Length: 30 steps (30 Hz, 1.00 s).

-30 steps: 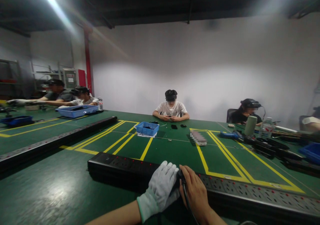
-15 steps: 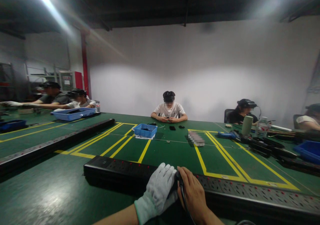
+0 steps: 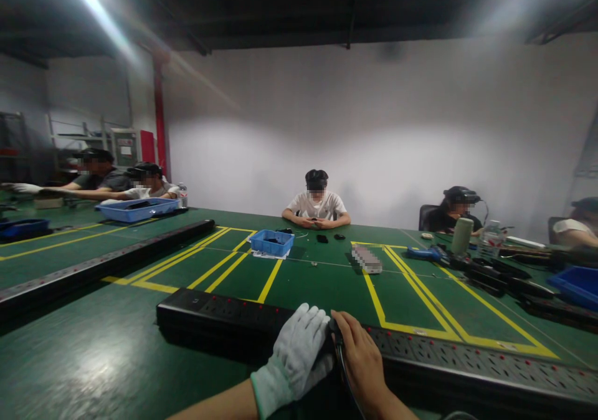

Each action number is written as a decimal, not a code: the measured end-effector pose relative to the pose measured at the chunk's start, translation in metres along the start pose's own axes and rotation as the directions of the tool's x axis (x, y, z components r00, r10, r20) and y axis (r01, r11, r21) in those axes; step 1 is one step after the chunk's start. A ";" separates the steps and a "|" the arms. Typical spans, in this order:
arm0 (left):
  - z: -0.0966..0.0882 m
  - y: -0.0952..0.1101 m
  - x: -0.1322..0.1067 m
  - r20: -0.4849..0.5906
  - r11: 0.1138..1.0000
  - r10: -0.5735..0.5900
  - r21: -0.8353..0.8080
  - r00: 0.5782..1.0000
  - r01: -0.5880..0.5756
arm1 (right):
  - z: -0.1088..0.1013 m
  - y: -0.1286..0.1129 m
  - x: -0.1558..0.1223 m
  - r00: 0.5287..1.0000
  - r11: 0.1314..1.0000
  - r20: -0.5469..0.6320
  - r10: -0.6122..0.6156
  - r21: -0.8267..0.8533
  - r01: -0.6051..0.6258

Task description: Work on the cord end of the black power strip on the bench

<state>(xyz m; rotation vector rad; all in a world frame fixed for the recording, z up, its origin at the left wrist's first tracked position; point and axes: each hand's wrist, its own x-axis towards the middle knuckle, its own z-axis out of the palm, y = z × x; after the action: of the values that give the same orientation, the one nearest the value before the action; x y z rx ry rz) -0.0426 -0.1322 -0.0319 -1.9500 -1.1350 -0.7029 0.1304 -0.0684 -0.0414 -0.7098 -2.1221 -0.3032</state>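
A long black power strip [image 3: 210,311] with rows of sockets and small red dots lies across the table in front of me. My left hand [image 3: 301,348], in a white glove with a green cuff, is wrapped over its middle, fingers on the top and thumb on the near side. Close beside it, my bare right hand [image 3: 357,351] grips a black plug [image 3: 333,328] at the top of the strip. The plug's cable [image 3: 344,373] runs down between my hands toward me. My fingers hide the plug's prongs and the sockets beneath.
The green table [image 3: 93,320] has yellow tape lines. A blue bin [image 3: 272,243] and a pale blurred-out object [image 3: 367,258] lie beyond the strip. Another strip [image 3: 107,262] stretches along the left. Tools, a green cylinder [image 3: 461,238] and a bottle [image 3: 492,239] crowd the right. Several people sit around.
Both hands keep their places on the strip and plug. The view has shifted very slightly; nothing else visibly differs.
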 end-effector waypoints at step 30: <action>-0.012 -0.035 -0.034 0.000 0.985 -0.118 0.123 0.993 0.117 | -0.015 -0.012 0.077 0.929 0.960 0.349 0.122 0.194 -0.199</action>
<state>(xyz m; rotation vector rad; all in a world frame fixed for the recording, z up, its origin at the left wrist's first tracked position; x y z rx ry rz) -0.0903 -0.1471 -0.0390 -1.7954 -1.2765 -0.6719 0.0971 -0.0556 0.0294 -0.8406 -2.3482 0.1624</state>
